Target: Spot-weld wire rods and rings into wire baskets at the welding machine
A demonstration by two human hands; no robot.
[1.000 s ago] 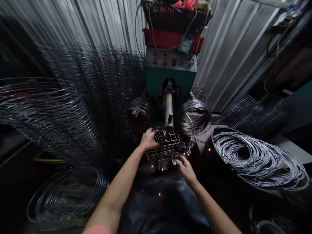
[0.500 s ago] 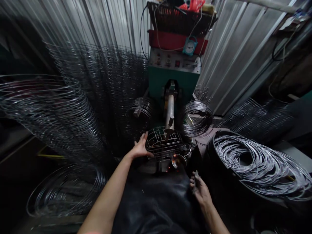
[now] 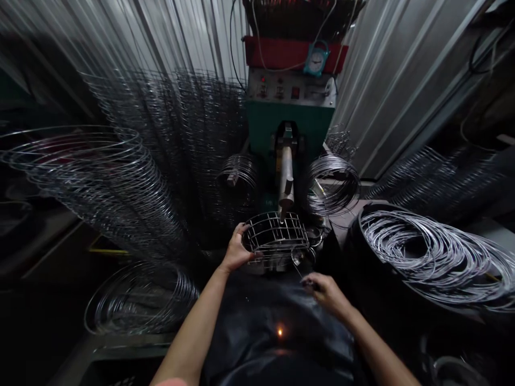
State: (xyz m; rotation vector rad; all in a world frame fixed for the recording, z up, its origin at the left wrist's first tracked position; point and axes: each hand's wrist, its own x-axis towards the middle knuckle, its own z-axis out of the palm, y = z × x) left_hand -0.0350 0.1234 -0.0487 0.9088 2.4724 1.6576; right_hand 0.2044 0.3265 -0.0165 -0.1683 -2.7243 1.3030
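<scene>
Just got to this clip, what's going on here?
A person's left hand holds a round wire frame beneath the arm of a green machine. The right hand, near the frame's lower right, seems to pinch something thin. A spark glows before a dark apron.

left hand [image 3: 236, 254] & right hand [image 3: 325, 290] bare, forearms [image 3: 198, 316] too. salmon-pink cloth sleeve [image 3: 171, 382] on l side, just a small rounded bit showing at btm edge of view. black leather-like apron or lap cover [image 3: 247, 316] w/ soft creases, dull sheen, few pale specks nr top.
</scene>
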